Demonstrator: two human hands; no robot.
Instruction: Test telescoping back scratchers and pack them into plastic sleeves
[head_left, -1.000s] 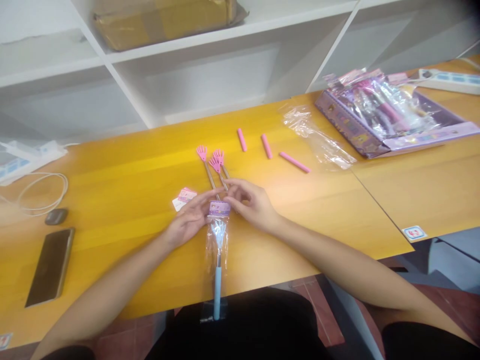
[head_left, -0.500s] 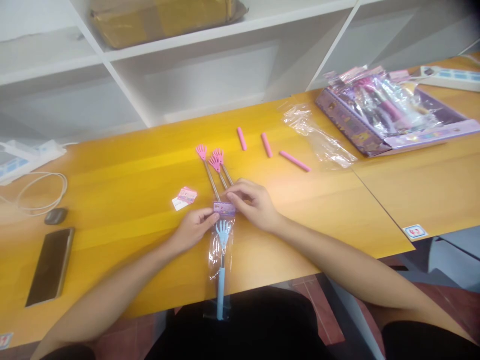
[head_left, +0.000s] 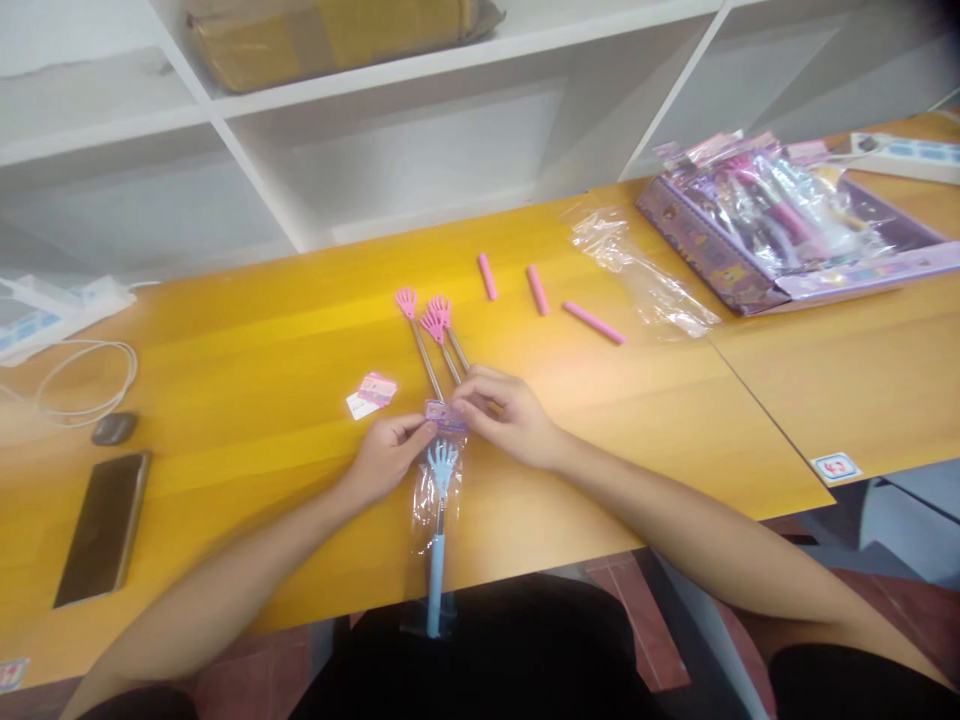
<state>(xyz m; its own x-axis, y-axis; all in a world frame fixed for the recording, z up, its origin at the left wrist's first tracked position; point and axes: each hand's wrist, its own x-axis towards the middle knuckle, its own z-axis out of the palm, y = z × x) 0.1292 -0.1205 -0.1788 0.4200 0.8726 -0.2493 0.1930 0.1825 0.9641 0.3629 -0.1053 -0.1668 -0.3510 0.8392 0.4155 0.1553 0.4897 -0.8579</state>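
The clear sleeve (head_left: pixel 425 510), at lower centre of the frame, contains one light-blue scratcher (head_left: pixel 436 580), head uppermost; its handle end extends past the near edge of the desk (head_left: pixel 300 370). The grip of the left hand (head_left: pixel 388 455) is clamped on the left side of the purple header card (head_left: pixel 447 425); that of the right hand (head_left: pixel 510 415) is pinched on its right side. The open purple box (head_left: pixel 694 243), upper right, holds several wrapped items (head_left: pixel 787 215) (overlapping, so the count cannot be told). The white shelf (head_left: pixel 480 65), top of frame, carries a brown carton (head_left: pixel 345 40).
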